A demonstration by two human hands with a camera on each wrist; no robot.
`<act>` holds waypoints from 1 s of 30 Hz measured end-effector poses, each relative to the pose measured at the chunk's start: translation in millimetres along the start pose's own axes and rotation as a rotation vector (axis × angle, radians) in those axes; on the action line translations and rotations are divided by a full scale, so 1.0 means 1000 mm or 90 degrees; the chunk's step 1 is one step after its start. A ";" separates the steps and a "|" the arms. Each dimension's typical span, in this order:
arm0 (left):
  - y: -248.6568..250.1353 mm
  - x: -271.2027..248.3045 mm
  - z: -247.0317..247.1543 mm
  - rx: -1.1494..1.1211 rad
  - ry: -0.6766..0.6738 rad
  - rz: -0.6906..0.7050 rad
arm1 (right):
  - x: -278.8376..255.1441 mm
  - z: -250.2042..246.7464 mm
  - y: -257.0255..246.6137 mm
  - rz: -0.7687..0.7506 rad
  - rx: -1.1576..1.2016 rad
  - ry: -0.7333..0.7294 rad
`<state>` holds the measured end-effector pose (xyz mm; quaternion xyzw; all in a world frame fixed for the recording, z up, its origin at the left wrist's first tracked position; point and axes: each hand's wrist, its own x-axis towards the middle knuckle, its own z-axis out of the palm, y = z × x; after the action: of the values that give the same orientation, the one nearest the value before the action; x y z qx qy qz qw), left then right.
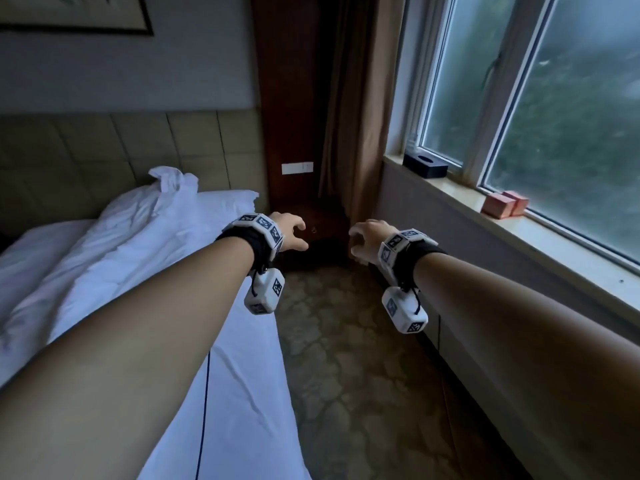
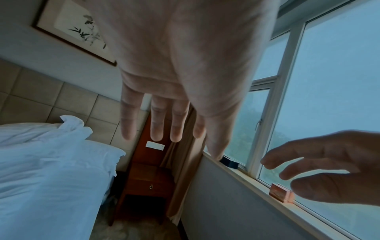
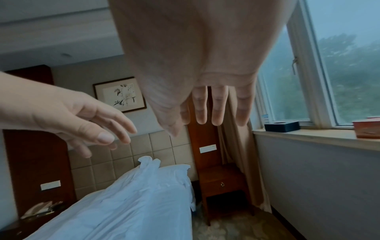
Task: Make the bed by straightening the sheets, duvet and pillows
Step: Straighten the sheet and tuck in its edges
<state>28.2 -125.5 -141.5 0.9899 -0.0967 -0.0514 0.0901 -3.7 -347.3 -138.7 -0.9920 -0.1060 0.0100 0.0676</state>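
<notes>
A: Head view has both arms stretched forward over the gap between bed and window wall. Left hand [image 1: 289, 233] sits at frame centre, right hand [image 1: 365, 239] just to its right. Neither holds anything.

B: How are the fingers?

A: Spread and loosely bent on both, wide enough to take cloth. The wrist views agree: fingers hang apart, nothing between them.

B: And the bedding, which way from the hands?

A: All of it lies left and below them in the frame. The duvet [image 1: 104, 244] is a bunched ridge whose long axis runs from the lower left edge up toward the headboard [image 1: 121, 150], ending in a twisted peak at upper left of centre. Behind that peak a pillow [image 1: 228, 199] lies flat against the headboard, its near corner just left of the left hand.

B: So the left hand is nearer?

A: Yes, clearly. It hovers near the bed's edge; the right one is over the carpet [image 1: 346, 358], well apart from the cloth. I'd judge any reach for the duvet goes leftward and down, left hand arriving first.

B: Sheet?

A: The sheet [image 1: 242, 358] shows bare along the bed's right side under the left forearm, fairly smooth with faint creases. The duvet is rumpled and pulled off to the far side, so straightening looks barely begun.
</notes>
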 end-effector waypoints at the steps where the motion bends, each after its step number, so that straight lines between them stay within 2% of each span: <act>1: -0.001 0.021 0.002 -0.009 0.004 -0.007 | 0.022 0.002 0.009 -0.010 -0.003 -0.001; 8: -0.016 0.132 -0.003 -0.034 0.002 -0.071 | 0.159 -0.005 0.044 -0.077 -0.021 -0.026; 14: -0.056 0.192 -0.032 -0.033 0.010 -0.163 | 0.276 -0.013 0.034 -0.148 0.003 -0.021; 20: -0.122 0.250 -0.026 -0.068 0.023 -0.296 | 0.408 0.025 -0.004 -0.261 0.009 -0.064; 23: -0.153 0.268 -0.024 -0.073 0.020 -0.380 | 0.468 0.041 -0.033 -0.351 -0.012 -0.101; 26: -0.181 0.272 -0.029 -0.073 0.018 -0.467 | 0.518 0.048 -0.065 -0.438 -0.026 -0.136; 30: -0.216 0.249 -0.031 -0.092 0.029 -0.586 | 0.561 0.059 -0.120 -0.538 -0.035 -0.161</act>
<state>314.4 38.4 -172.8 0.9220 0.3581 -0.0710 0.1288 517.7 -104.5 -183.5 -0.8539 -0.5102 0.0998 0.0260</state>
